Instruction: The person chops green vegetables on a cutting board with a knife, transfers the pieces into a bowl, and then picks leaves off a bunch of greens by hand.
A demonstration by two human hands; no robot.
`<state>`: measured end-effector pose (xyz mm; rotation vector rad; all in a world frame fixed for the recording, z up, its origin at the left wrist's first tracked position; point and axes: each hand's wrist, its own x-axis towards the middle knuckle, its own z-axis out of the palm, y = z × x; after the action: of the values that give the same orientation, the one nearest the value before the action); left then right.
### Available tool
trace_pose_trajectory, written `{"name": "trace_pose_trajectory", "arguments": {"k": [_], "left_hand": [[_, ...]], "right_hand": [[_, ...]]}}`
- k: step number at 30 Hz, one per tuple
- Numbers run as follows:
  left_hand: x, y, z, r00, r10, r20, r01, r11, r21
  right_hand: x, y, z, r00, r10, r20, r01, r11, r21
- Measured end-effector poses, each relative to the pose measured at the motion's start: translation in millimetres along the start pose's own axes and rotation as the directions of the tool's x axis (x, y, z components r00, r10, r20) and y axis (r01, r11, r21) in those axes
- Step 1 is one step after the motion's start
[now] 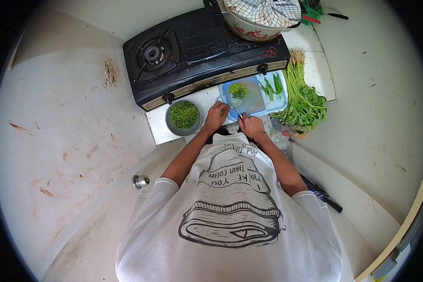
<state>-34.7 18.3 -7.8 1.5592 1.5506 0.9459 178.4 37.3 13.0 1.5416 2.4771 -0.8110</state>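
My right hand (pixel 251 126) is closed around the handle of a knife (pixel 236 110), whose thin blade points up and left over the near edge of a blue cutting board (pixel 253 104). To the left of the blade is my left hand (pixel 216 116), its fingers drawn together near the board's corner; what they hold, if anything, is too small to make out. A small heap of chopped greens (pixel 238 90) lies on the board. Several long green pieces (pixel 271 88) lie in the light blue tray (pixel 283 104) under and beside the board. Left of my left hand, a grey bowl (pixel 169 126) holds finely chopped greens (pixel 184 114).
A black two-burner gas stove (pixel 197 49) stands behind the board. On its right burner sits a large pot (pixel 249 31) covered with a checked cloth (pixel 268 10). A bunch of leafy greens (pixel 305 101) lies right of the tray. A metal object (pixel 140 182) stands at lower left.
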Motion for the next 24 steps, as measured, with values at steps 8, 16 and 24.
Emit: {"name": "trace_pose_trajectory", "arguments": {"k": [8, 16, 24], "left_hand": [[7, 5, 2, 1.0, -0.025, -0.015, 0.025, 1.0, 0.019], [7, 4, 0, 1.0, 0.009, -0.001, -0.009, 1.0, 0.03], [0, -2, 0, 0.992, 0.129, -0.014, -0.128, 0.991, 0.043]], "right_hand": [[-5, -3, -10, 1.0, -0.022, 0.007, 0.022, 1.0, 0.006], [-3, -4, -8, 0.998, -0.026, 0.057, 0.028, 0.999, -0.024], [6, -6, -2, 0.998, -0.034, 0.052, 0.035, 0.999, -0.016]]}}
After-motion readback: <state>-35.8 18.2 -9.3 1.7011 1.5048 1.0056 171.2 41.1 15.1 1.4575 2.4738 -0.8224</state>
